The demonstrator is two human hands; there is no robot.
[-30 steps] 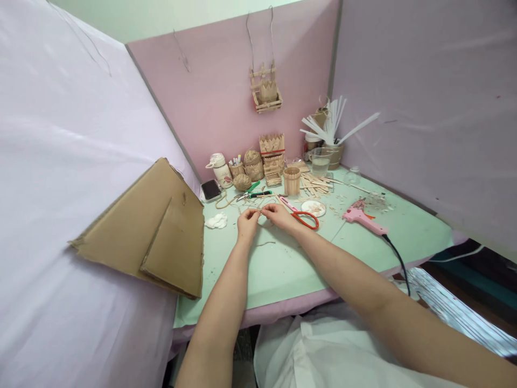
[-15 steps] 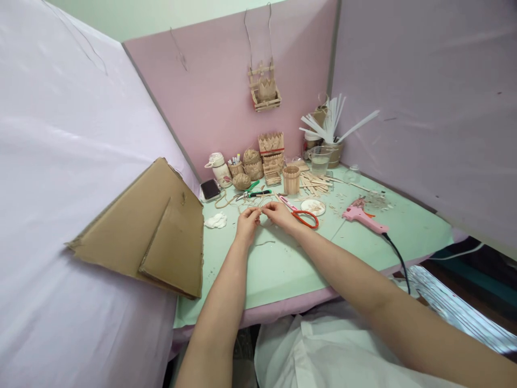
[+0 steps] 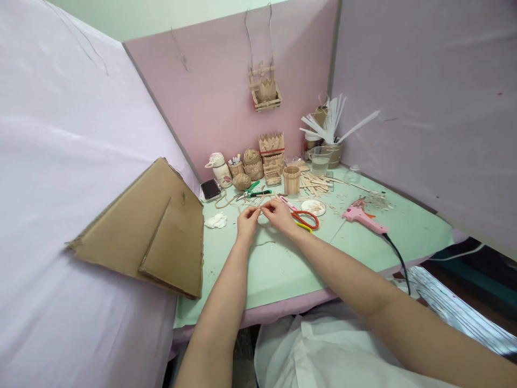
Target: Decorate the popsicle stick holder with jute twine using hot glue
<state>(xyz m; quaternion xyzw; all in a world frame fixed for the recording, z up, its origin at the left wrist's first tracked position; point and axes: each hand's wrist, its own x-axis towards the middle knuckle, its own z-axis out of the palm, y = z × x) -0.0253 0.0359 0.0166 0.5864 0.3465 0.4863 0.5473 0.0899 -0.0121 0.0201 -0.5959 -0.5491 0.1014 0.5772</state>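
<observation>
Over the middle of the green table [image 3: 283,275], my left hand [image 3: 247,222] and my right hand [image 3: 278,214] meet at the fingertips. Both are pinched closed on something too small to make out, perhaps a thin strand. Scissors with red and yellow handles [image 3: 309,219] lie just right of my right hand, partly hidden by it. Beyond my fingers are green-handled pliers [image 3: 260,193] and loose twine [image 3: 223,203]. A short piece of cord [image 3: 264,243] rests on the table below my hands. Left of my left hand sits a crumpled white tissue [image 3: 216,220].
A pink glue gun [image 3: 365,216] with a black cable lies at right. Behind stand a wooden stick cup [image 3: 291,180], loose sticks [image 3: 315,184], a white lid [image 3: 313,207], a water cup [image 3: 320,160] and a bottle [image 3: 220,170]. Cardboard [image 3: 161,231] leans at left.
My right hand has shifted slightly up and left, and a yellow scissor handle now shows beside the red one. My fingertips remain together.
</observation>
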